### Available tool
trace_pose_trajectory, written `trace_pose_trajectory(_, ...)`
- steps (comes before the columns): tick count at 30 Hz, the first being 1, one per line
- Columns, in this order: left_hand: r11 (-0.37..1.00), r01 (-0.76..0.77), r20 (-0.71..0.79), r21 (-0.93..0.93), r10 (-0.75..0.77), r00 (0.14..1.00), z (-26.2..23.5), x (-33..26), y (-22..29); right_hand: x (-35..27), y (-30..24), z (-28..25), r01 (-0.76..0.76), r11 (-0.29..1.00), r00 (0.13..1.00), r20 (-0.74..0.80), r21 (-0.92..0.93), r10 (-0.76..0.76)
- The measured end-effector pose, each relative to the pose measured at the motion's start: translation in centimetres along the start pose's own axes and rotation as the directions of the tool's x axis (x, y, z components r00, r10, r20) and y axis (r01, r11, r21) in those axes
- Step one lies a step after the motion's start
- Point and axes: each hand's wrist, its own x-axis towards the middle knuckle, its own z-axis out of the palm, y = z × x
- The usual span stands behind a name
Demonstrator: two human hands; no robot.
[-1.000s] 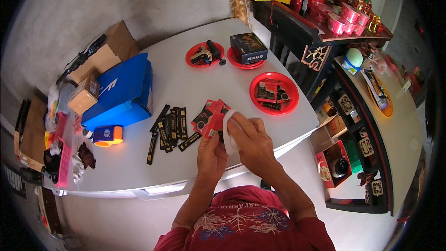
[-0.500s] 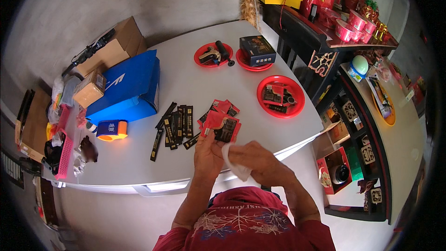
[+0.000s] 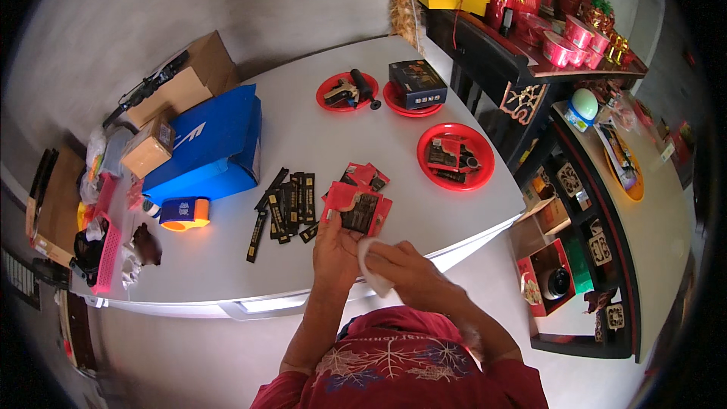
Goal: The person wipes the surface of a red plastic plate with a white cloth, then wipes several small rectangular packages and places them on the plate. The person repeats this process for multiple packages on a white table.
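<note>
Pinched at its near edge, a flat, rectangular red-and-black packet [image 3: 356, 209] extends forward from the person's left hand [image 3: 335, 259], which points away from the body. Just beside it, the right hand [image 3: 407, 269], angled inward, clutches a crumpled white cloth [image 3: 372, 278]; the packet lies ahead and leftward.

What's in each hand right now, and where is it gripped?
The left hand holds a red-and-black packet by its near, lower-left edge; the right hand holds a white cloth by its right side.
</note>
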Motion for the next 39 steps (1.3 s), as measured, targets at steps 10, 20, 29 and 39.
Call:
trace_pose_trajectory(10,0.965,0.226,-0.006,-0.134,-0.229,0.973,-0.3,0.2,-1.3,3.6,2.8,-4.2,0.023,0.832,0.944,-0.286,0.554,0.165)
trace_pose_trajectory(20,0.996,0.041,-0.107,-0.084,-0.050,0.993,-1.1,1.0,-1.3,0.5,0.7,2.1,0.107,0.918,0.961,-0.275,0.383,0.003)
trace_pose_trajectory(29,0.989,0.114,-0.242,0.090,-0.089,0.966,1.2,3.0,-2.6,-5.5,4.5,-2.7,-0.052,0.943,0.994,-0.074,0.329,0.081)
trace_pose_trajectory(39,0.679,-0.334,0.255,0.654,0.218,0.942,6.2,10.1,-10.1,-8.4,11.6,-10.3,-0.388,0.920,0.781,-0.550,-0.053,0.297)
